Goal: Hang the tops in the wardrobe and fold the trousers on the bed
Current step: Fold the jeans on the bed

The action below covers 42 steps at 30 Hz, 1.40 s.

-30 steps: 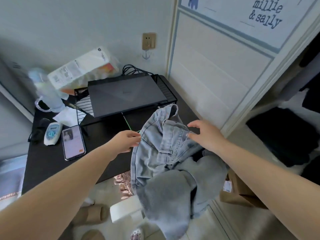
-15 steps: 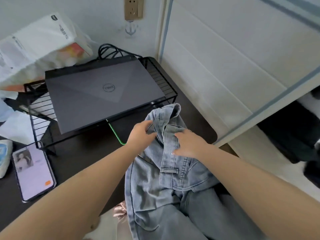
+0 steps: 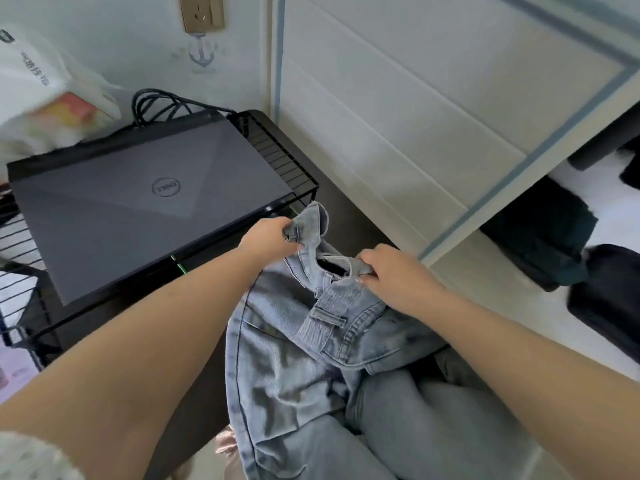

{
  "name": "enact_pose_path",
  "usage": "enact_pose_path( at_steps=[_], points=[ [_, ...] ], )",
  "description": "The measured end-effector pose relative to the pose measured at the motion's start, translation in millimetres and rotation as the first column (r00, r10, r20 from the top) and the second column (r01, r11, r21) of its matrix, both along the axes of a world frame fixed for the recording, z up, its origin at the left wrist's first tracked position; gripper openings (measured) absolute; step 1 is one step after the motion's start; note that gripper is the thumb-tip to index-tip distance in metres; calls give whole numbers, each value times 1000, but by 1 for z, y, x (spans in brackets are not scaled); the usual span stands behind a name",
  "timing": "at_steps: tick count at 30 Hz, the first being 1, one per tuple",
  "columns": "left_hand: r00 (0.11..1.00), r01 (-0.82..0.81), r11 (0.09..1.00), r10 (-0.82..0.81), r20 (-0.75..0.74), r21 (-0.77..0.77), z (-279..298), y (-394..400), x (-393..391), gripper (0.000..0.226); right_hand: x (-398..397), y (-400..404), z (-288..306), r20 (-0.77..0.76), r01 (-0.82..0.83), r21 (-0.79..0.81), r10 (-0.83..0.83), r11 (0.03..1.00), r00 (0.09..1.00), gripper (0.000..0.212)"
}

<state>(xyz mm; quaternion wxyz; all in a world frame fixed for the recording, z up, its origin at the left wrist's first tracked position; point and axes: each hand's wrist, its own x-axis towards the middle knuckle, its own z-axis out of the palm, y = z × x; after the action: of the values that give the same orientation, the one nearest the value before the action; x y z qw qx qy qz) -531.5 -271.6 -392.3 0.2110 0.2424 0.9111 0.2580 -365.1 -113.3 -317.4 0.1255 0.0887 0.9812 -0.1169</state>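
While the legs of the pale denim trousers (image 3: 304, 382) hang crumpled and bunched low in front of the person, both hands work at the waistband higher up. The right hand (image 3: 391, 277) has its fingers curled shut over the band beside a belt loop, and the left hand (image 3: 268, 237) pinches a twisted end of the same band. A second ago the hands were only reaching in, the right lying loosely on the cloth; now each has a firm hold and they have drawn apart, so the waist is opening out. That probably sets up a shake-out before folding, though no bed shows here. Beyond the hands a closed laptop (image 3: 138, 206) rests on a wire rack (image 3: 277, 157), with the white wardrobe door (image 3: 398, 116) to the right.
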Motion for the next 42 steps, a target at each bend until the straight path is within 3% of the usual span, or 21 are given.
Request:
enact_pose_path(
  at_steps=[1,3,6,11,16,21,28,32,35,38,42],
  points=[
    [999,-21,998,24,-40,59,4,-3,1,24,6,6,9,-33,37,-24,-38,999,999,11],
    [991,-81,977,101,-91,195,17,-7,2,42,25,20,30,-110,141,-100,-151,985,982,7],
    [962,-114,921,196,-192,373,46,-16,7,51,55,38,58,-198,288,-243,-338,927,920,4],
    [988,-133,794,156,12,593,114,-19,34,21,104,55,97,-308,363,-495,-550,789,777,13],
    [971,-70,719,208,-118,692,201,-15,94,23,159,58,132,-450,248,-635,-611,732,652,16],
    [929,7,633,282,-238,774,286,-22,171,26,219,67,184,-613,108,-642,-593,759,521,6],
    [835,48,605,412,-364,795,379,-34,301,18,330,94,257,-733,-41,-632,-579,774,356,11],
    [795,73,597,449,-408,799,426,-32,366,24,382,98,280,-744,-95,-625,-556,775,371,34],
    [761,98,653,437,-479,751,443,-33,413,37,419,90,279,-797,-23,-480,-424,877,429,46],
    [740,106,699,420,-526,707,454,-35,456,36,451,83,271,-843,32,-252,-236,967,483,41],
    [711,152,711,403,-575,686,475,-35,500,35,483,72,272,-759,111,-126,-168,986,629,30]
  ],
)
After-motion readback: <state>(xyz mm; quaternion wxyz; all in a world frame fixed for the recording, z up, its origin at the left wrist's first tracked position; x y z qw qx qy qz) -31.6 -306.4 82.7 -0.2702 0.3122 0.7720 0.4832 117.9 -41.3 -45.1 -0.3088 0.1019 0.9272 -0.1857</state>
